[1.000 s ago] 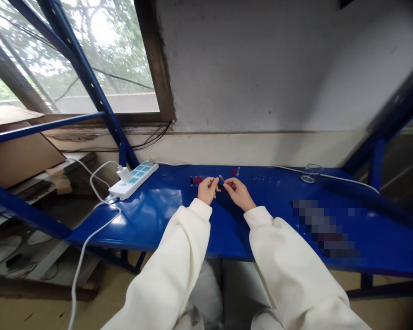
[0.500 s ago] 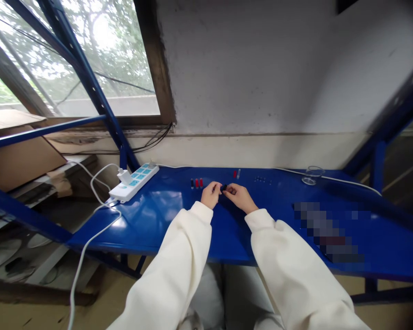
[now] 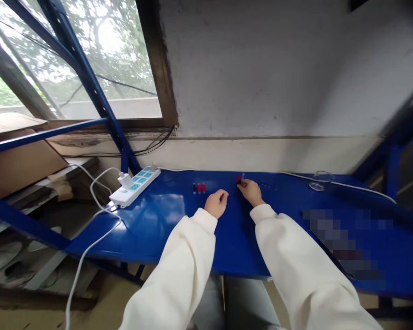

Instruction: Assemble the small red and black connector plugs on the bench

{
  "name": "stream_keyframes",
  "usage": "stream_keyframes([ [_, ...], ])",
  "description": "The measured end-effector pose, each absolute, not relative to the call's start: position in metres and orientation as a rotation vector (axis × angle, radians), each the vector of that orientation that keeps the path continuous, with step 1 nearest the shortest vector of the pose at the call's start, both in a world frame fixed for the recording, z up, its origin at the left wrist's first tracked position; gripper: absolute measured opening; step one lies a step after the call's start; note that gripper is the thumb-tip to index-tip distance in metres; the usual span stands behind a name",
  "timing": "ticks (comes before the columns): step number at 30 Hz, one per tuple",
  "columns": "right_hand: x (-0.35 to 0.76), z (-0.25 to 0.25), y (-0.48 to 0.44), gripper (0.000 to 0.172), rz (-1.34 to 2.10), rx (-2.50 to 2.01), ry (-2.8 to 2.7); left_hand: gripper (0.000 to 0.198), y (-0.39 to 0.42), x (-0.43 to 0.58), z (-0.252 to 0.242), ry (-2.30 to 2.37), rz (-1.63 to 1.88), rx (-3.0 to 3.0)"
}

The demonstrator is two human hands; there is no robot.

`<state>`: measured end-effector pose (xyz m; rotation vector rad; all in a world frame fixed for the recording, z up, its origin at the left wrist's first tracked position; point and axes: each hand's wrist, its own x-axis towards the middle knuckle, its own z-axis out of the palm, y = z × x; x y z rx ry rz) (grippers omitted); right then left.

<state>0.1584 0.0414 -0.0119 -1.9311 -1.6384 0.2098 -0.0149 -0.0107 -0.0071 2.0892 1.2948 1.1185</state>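
Note:
My left hand (image 3: 216, 204) hovers over the middle of the blue table (image 3: 161, 233), its fingers curled together. A dark gap shows between thumb and fingers, and I cannot make out what lies in it. Further back, my right hand (image 3: 251, 192) is closed, with a small dark piece (image 3: 239, 183) at its fingertips. Right by those fingertips are a small red cylinder (image 3: 238, 177) and a clear one (image 3: 242, 176). To the left, a black-topped cylinder (image 3: 194, 188) and two red cylinders (image 3: 199, 188) stand in a row.
A white power strip (image 3: 134, 188) with a plug and cable lies at the table's left. Several tiny clear pieces (image 3: 269, 185) are right of my right hand. A clear glass cup (image 3: 317, 185) stands back right. A blurred dark item (image 3: 337, 238) lies at the right.
My hands have come apart from around the dark piece. My right hand has moved back and right to the red and clear cylinders; my left hand has dropped slightly nearer to me.

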Motion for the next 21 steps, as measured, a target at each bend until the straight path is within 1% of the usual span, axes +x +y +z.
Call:
stream_keyframes([
  [9,0.1581,-0.0184,0.0460,0.015,0.189,-1.954,-1.636,0.023,-0.0132,-0.0130,-0.0043,1.313,1.059,2.132],
  [21,0.1617,-0.0213,0.0473,0.016,0.203,-1.947,-1.624,0.023,-0.0119,-0.0135,-0.0072,1.292,1.098,2.102],
])
